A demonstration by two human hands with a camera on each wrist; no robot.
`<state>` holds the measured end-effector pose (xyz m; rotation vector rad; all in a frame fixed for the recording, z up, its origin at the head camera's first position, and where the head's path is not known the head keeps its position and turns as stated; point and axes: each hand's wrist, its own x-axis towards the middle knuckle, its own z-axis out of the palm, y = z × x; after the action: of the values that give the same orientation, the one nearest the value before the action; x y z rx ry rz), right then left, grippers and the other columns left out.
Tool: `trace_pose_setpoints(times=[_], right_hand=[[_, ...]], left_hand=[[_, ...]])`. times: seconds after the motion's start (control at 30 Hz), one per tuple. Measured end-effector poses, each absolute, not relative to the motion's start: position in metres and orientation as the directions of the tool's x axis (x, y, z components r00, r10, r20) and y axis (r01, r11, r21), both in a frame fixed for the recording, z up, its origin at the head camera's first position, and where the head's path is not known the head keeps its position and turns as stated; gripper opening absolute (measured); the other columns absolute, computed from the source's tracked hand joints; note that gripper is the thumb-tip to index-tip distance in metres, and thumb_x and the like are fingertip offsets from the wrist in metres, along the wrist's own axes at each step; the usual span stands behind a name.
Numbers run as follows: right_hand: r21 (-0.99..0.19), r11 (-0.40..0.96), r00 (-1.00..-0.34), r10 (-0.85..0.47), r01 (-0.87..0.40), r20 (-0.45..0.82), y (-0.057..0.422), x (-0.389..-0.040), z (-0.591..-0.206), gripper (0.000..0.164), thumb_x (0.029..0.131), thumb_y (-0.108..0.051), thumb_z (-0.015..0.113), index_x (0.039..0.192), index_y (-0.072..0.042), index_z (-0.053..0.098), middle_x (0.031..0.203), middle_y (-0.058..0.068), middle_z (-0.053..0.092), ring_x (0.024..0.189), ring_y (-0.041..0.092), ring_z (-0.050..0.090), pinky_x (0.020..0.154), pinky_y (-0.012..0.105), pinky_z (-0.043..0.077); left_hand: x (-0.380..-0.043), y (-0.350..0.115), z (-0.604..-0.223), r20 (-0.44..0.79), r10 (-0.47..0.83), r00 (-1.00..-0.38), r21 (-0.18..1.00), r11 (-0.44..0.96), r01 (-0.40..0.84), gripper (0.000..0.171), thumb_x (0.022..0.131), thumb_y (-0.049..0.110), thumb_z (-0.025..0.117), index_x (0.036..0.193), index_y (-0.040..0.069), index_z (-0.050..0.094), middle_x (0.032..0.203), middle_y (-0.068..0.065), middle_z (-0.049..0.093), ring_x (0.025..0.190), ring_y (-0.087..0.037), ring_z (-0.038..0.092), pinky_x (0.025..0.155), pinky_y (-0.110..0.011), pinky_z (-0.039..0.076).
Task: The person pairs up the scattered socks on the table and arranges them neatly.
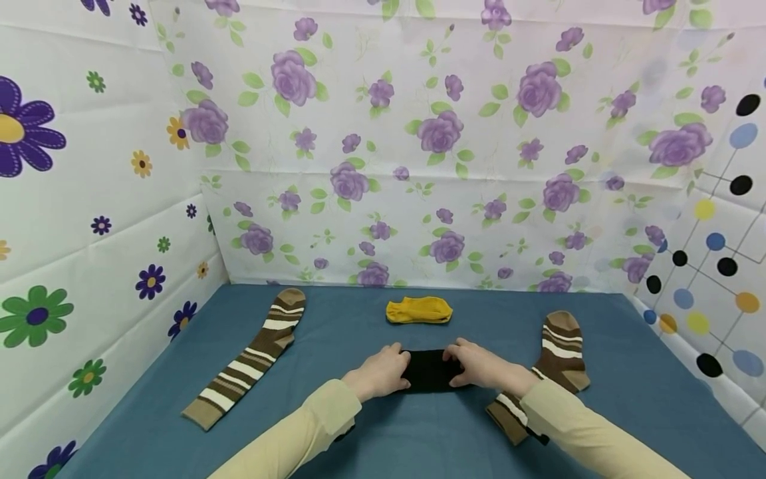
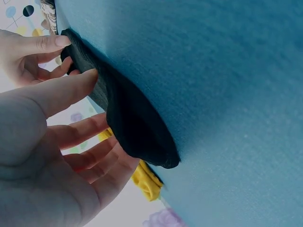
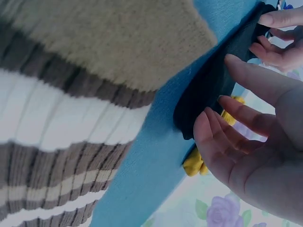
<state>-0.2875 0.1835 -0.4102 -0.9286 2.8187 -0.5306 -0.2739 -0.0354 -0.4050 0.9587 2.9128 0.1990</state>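
Note:
A folded black sock (image 1: 427,371) lies low over the blue cloth in front of me, its long side running left to right. My left hand (image 1: 381,372) holds its left end, thumb on the near side and fingers on the far side. At the right end my right hand (image 1: 481,366) grips it the same way. The left wrist view shows the black sock (image 2: 137,118) bulging open at its end. In the right wrist view the black sock (image 3: 203,90) sits between thumb and fingertips.
Beyond the black sock lies a folded yellow sock (image 1: 419,311). A brown-and-white striped sock (image 1: 251,356) is laid out at the left. Its match, another striped sock (image 1: 561,346), lies at the right, partly under my right forearm. Flowered sheets (image 1: 395,219) hang behind the blue cloth (image 1: 149,426).

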Motion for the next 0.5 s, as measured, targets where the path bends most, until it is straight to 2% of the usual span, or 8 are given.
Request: trace_pose_setpoints(times=[0.5], right_hand=[[-0.337, 0.769, -0.814, -0.580, -0.543, -0.014, 0.1818, -0.2906, -0.4110, 0.037, 0.077, -0.015, 0.074, 0.107, -0.002, 0.056, 0.094, 0.007, 0.046, 0.075, 0.016, 0.046, 0.067, 0.035, 0.042]], left_hand=[[-0.2760, -0.0321, -0.4058, -0.031, 0.557, -0.830, 0.138, 0.824, 0.549, 0.023, 0.083, 0.022, 0.068, 0.098, 0.006, 0.061, 0.088, -0.006, 0.048, 0.079, -0.019, 0.048, 0.062, -0.029, 0.044]])
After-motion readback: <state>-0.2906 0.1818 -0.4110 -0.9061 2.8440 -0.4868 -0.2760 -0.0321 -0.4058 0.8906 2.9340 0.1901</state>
